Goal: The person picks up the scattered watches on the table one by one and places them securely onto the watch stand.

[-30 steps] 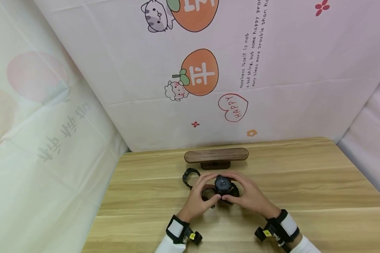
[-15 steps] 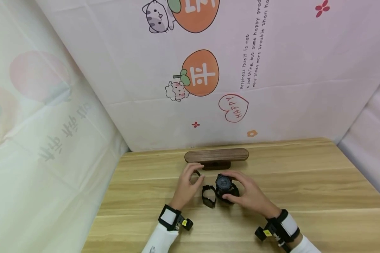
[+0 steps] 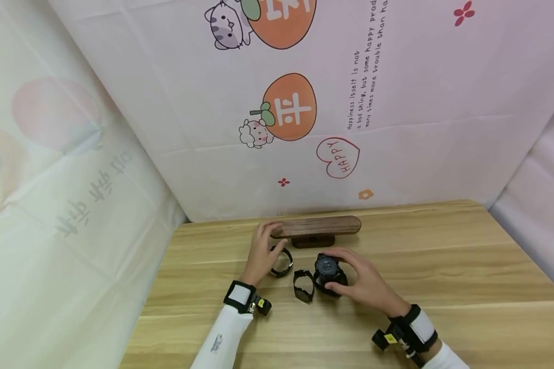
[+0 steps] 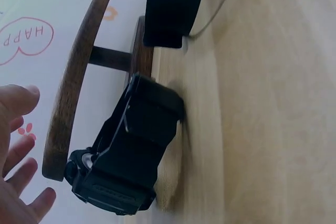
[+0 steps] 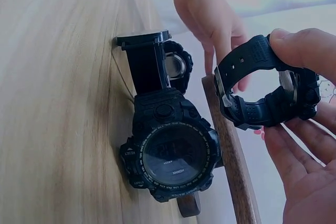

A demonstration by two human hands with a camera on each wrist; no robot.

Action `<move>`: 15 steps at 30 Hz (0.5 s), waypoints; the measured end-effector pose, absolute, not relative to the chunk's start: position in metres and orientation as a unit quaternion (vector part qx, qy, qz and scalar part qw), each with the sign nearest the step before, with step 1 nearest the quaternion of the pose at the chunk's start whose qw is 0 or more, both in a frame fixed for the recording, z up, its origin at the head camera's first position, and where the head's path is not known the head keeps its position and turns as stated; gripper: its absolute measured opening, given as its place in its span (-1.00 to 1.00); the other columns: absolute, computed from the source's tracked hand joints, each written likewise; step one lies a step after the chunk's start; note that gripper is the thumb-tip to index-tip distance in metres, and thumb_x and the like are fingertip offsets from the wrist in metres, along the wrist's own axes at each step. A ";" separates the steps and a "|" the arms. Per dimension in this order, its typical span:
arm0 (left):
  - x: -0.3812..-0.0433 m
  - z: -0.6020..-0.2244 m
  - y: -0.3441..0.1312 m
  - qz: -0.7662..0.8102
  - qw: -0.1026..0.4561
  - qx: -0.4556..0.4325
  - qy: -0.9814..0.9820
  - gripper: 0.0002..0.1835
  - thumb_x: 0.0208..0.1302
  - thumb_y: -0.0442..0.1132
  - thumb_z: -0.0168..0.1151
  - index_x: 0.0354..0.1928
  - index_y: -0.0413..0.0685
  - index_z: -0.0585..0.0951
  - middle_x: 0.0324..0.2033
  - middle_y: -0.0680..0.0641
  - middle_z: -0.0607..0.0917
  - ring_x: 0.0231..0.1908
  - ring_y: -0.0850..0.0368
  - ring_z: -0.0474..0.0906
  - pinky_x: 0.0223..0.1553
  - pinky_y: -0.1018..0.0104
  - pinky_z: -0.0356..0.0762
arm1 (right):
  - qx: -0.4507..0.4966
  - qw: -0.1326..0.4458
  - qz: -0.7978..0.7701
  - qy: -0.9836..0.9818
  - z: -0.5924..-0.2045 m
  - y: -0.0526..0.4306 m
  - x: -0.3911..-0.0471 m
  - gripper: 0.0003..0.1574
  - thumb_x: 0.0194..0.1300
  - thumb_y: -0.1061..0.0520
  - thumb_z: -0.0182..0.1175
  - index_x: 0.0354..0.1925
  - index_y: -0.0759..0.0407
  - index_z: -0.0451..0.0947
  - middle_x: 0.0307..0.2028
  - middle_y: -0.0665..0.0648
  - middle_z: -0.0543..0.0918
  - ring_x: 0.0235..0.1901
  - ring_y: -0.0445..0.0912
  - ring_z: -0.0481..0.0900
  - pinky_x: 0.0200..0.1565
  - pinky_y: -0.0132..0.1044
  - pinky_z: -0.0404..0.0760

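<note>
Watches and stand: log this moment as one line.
right hand: holds black watch | left hand: by left end of wooden stand, holding nothing | table: three other watches

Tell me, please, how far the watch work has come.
Done: nothing obvious; the dark brown wooden bar-shaped stand bears no watch. In hand: the right hand holds one round-faced black watch; the left hand hovers near the stand. Remaining: perhaps the three black watches on the pale wooden table.

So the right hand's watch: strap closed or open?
Closed: in the right wrist view, the strap curves round into a loop, ends joined.
</note>
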State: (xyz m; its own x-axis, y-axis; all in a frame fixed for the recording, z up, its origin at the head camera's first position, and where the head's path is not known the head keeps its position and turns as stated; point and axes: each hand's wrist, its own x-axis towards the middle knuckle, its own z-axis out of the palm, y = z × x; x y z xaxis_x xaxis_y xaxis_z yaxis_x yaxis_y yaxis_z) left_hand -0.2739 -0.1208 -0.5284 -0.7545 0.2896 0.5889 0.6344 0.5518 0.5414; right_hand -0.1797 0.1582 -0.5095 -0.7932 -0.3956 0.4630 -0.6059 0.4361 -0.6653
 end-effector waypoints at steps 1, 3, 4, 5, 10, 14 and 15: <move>-0.276 -0.529 -0.121 -0.386 0.220 -0.270 -0.854 -0.48 0.29 -0.19 0.28 0.25 -0.18 0.43 0.23 -0.23 0.38 0.23 0.04 0.23 0.15 -0.02 0.40 | 0.298 0.119 0.441 -0.838 -0.509 0.158 -0.180 -0.09 0.02 -0.08 0.47 0.32 -0.12 0.34 0.24 0.02 0.46 0.20 -0.04 0.40 0.15 0.10 0.46; -0.280 -0.531 -0.122 -0.384 0.210 -0.266 -0.859 -0.43 0.29 -0.16 0.28 0.29 -0.19 0.40 0.26 -0.21 0.35 0.26 0.03 0.21 0.19 -0.02 0.38 | 0.298 0.119 0.445 -0.836 -0.509 0.159 -0.179 -0.08 0.01 -0.07 0.48 0.32 -0.10 0.34 0.24 0.03 0.46 0.21 -0.02 0.39 0.17 0.11 0.44; -0.282 -0.532 -0.123 -0.382 0.203 -0.264 -0.862 -0.41 0.29 -0.14 0.28 0.31 -0.19 0.38 0.28 -0.20 0.34 0.28 0.02 0.20 0.22 -0.02 0.37 | 0.298 0.120 0.448 -0.835 -0.509 0.159 -0.179 -0.08 0.01 -0.07 0.48 0.32 -0.10 0.34 0.24 0.04 0.46 0.21 -0.01 0.39 0.17 0.12 0.44; -0.283 -0.532 -0.124 -0.381 0.197 -0.261 -0.865 -0.38 0.29 -0.11 0.27 0.32 -0.18 0.36 0.30 -0.17 0.32 0.30 0.02 0.19 0.25 0.00 0.35 | 0.299 0.121 0.448 -0.834 -0.509 0.159 -0.179 -0.08 0.01 -0.08 0.48 0.32 -0.09 0.34 0.24 0.05 0.46 0.21 0.00 0.39 0.17 0.13 0.43; -0.286 -0.531 -0.126 -0.391 0.167 -0.242 -0.872 -0.34 0.26 -0.15 0.31 0.35 -0.18 0.34 0.32 -0.18 0.32 0.32 0.01 0.19 0.29 -0.02 0.30 | 0.296 0.117 0.444 -0.838 -0.509 0.161 -0.180 -0.09 0.04 -0.09 0.46 0.33 -0.17 0.32 0.24 0.05 0.46 0.23 -0.03 0.37 0.18 0.12 0.42; -0.286 -0.528 -0.126 -0.394 0.155 -0.234 -0.875 -0.35 0.25 -0.20 0.32 0.35 -0.15 0.35 0.31 -0.22 0.34 0.32 0.03 0.20 0.29 -0.02 0.30 | 0.295 0.118 0.441 -0.839 -0.509 0.163 -0.180 -0.11 0.07 -0.12 0.43 0.33 -0.16 0.33 0.25 0.02 0.45 0.23 -0.05 0.36 0.19 0.12 0.42; -0.286 -0.528 -0.126 -0.392 0.154 -0.234 -0.876 -0.36 0.25 -0.21 0.31 0.34 -0.15 0.36 0.31 -0.21 0.34 0.32 0.04 0.20 0.29 -0.01 0.30 | 0.294 0.120 0.441 -0.839 -0.509 0.163 -0.180 -0.12 0.07 -0.14 0.43 0.33 -0.13 0.33 0.25 0.01 0.45 0.23 -0.05 0.36 0.19 0.11 0.42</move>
State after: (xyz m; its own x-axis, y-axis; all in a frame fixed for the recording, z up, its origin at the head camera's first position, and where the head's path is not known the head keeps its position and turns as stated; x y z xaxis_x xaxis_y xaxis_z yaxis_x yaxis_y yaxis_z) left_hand -0.2864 -0.1260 -0.5276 -0.8427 0.2901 0.4536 0.5315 0.5829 0.6146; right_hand -0.1804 0.1634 -0.5093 -0.7980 -0.3887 0.4605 -0.5997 0.4374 -0.6701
